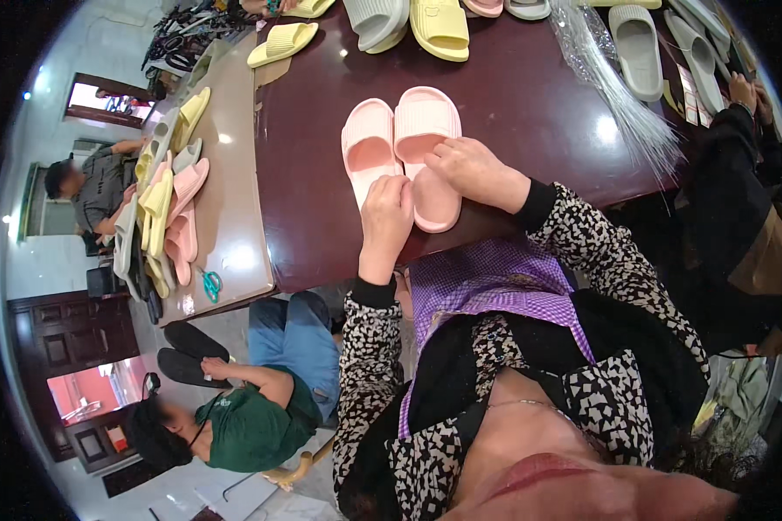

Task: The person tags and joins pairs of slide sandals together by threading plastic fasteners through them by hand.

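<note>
Two pink slippers lie side by side on the dark red table, soles down and toes pointing away from me. Over the heel part of the left pink slipper [369,130] is my left hand [386,219], closed, with its fingertips by the gap between the pair. My right hand [476,172] reaches in from the right across the right pink slipper [427,113]. Its fingers are curled together just behind the ribbed strap. Whatever thin thing either hand may pinch is hidden by the fingers.
Clear plastic strands [621,108] spread over the table's right side. Yellow slippers [440,28] and grey slippers [637,54] line the far edge. A lighter table [235,200] at left bears piled slippers and teal scissors [211,285]. A person in green [252,425] sits at lower left; others work nearby.
</note>
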`<state>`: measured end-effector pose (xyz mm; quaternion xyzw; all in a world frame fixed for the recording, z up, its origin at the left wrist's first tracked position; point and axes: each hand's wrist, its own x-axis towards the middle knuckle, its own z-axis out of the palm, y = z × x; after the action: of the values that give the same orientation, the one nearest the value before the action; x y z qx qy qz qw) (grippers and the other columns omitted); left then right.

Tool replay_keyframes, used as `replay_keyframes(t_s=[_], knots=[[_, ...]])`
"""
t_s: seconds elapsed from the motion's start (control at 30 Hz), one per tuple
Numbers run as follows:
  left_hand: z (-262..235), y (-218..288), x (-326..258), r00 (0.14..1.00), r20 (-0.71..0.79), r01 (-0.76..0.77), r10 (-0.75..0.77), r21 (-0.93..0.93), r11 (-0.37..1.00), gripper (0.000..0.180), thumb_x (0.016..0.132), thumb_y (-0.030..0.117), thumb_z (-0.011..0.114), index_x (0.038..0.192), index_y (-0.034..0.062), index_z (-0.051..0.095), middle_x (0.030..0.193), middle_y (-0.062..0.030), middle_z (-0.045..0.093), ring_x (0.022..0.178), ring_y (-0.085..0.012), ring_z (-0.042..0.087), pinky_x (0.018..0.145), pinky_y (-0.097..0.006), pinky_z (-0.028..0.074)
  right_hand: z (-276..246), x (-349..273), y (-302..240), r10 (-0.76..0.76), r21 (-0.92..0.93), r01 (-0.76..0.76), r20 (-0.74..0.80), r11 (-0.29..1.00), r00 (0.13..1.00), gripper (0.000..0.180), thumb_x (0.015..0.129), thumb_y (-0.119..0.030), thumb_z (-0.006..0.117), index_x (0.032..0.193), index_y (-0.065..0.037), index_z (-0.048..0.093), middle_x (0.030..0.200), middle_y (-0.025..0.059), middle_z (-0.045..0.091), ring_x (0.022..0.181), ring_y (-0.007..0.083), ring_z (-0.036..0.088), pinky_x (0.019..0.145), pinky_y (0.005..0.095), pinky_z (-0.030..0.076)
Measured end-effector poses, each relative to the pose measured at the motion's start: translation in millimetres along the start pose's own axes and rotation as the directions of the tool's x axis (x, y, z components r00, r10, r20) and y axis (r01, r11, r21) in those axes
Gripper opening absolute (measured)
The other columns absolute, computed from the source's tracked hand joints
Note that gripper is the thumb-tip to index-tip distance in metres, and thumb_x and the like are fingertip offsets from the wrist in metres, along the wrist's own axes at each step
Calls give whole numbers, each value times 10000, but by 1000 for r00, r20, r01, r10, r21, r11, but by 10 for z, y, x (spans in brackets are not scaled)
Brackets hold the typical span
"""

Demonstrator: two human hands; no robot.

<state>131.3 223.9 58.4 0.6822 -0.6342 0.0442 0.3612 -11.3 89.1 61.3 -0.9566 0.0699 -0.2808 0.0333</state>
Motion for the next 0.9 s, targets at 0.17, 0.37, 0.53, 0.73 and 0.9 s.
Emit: replay_keyframes(t_s=[0.17, 0.37, 0.53, 0.73, 0.9], knots=[[176, -136, 101, 999, -17, 30, -29, 61, 998, 38, 826, 47, 596, 835, 11, 601, 819, -157, 605, 769, -336, 591, 684, -399, 474, -80, 16, 84, 101, 223, -95, -18, 970, 995, 111, 779, -99, 570, 861, -44, 619, 796, 136, 644, 747, 302, 642, 644, 382, 514], [106, -157, 151, 999, -18, 36, -33, 161, 986, 62, 815, 92, 564, 812, 34, 586, 777, -149, 593, 766, -334, 585, 682, -424, 482, -289, 292, 404, 423, 473, -374, 3, 798, 906, 147, 816, -105, 578, 905, -1, 630, 823, 181, 639, 759, 338, 637, 667, 385, 503], [146, -46, 77, 990, 28, 133, -136, 97, 986, 116, 857, 124, 565, 824, 19, 601, 820, -159, 605, 791, -331, 588, 712, -413, 474, -40, 434, 1040, 528, 275, -534, 101, 800, 843, 260, 818, -249, 606, 828, 5, 662, 794, 201, 645, 789, 362, 636, 688, 416, 499], [120, -27, 22, 990, -121, 80, -66, 121, 989, 106, 831, 119, 593, 782, 25, 583, 776, -141, 585, 771, -312, 587, 690, -406, 473, 16, 774, 1047, 473, -30, -509, 417, 861, 776, 395, 802, -363, 633, 797, 30, 666, 793, 216, 651, 805, 370, 639, 705, 434, 502], [171, -11, 70, 986, -149, 90, -73, 111, 990, 103, 823, 113, 600, 781, 21, 577, 767, -137, 577, 771, -308, 584, 690, -401, 472, 144, 802, 1104, 407, -141, -382, 349, 913, 844, 443, 796, -411, 635, 786, 31, 663, 814, 223, 652, 800, 376, 641, 712, 449, 506]])
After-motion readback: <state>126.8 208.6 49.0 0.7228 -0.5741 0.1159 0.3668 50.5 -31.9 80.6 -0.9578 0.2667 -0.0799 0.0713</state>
